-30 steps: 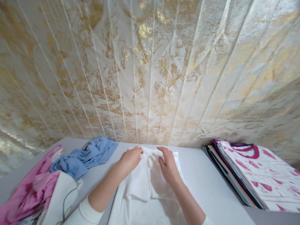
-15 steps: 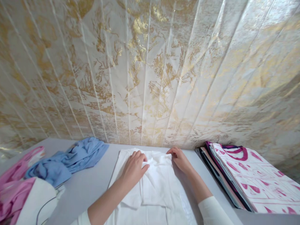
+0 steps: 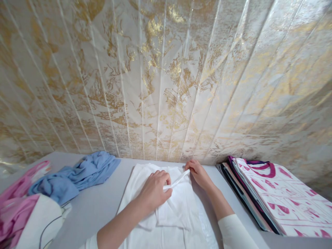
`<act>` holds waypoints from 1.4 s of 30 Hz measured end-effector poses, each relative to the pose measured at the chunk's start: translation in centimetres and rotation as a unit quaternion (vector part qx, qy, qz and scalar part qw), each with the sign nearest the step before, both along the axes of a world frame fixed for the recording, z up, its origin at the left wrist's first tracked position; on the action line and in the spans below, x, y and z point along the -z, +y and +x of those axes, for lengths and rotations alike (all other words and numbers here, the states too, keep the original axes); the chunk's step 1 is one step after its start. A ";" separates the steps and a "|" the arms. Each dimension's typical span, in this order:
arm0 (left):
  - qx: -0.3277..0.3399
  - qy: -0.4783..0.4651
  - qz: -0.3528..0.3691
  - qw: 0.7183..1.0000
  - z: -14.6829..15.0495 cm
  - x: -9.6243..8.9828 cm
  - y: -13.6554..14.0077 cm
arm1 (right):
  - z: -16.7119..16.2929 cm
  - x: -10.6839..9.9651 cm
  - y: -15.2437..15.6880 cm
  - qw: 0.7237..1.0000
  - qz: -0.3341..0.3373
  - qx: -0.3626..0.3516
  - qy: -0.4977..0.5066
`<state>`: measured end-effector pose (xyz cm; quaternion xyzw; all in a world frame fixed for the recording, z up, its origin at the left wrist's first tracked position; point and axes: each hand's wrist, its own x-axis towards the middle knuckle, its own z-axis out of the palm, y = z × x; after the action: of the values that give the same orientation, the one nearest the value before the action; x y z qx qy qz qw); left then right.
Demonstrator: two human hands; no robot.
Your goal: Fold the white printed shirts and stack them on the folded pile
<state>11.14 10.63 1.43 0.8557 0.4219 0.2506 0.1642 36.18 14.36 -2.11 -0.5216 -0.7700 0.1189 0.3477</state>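
A white garment (image 3: 176, 211) lies partly folded on the pale surface in front of me. Above its middle, my left hand (image 3: 157, 188) pinches a fold of the white cloth between thumb and fingers. At the garment's far right corner, my right hand (image 3: 198, 172) grips the cloth's edge with closed fingertips. Between the two hands the edge is drawn into a narrow, slanting strip. My left hand hides part of the cloth beneath it.
On the right stands a stack of folded clothes, topped by a white shirt with pink print (image 3: 287, 200). A crumpled blue garment (image 3: 77, 176) and pink clothing (image 3: 19, 214) lie on the left. Behind the pale surface (image 3: 90, 211) hangs a gold-patterned covering (image 3: 160, 86).
My left hand has moved slightly right and toward me, from resting on the cloth to pinching it. The edge between my hands is now pulled into a strip. My right hand stays nearly in place.
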 end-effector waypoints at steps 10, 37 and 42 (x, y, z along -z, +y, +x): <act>-0.015 -0.073 -0.031 0.997 0.2 -1.6 -1.1 | -0.1 1.8 1.2 0.996 0.012 0.087 -0.002; -0.059 0.049 -0.226 0.971 -2.0 0.8 1.7 | -0.8 1.2 0.5 0.995 -0.004 0.008 0.103; -0.037 0.014 -0.257 0.966 -2.3 1.8 2.4 | -0.4 1.1 1.0 0.994 0.034 0.025 0.101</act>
<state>8.80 13.02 -0.32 0.7720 0.5055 0.1278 0.3636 35.79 15.32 -3.17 -0.5139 -0.7214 0.1361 0.4437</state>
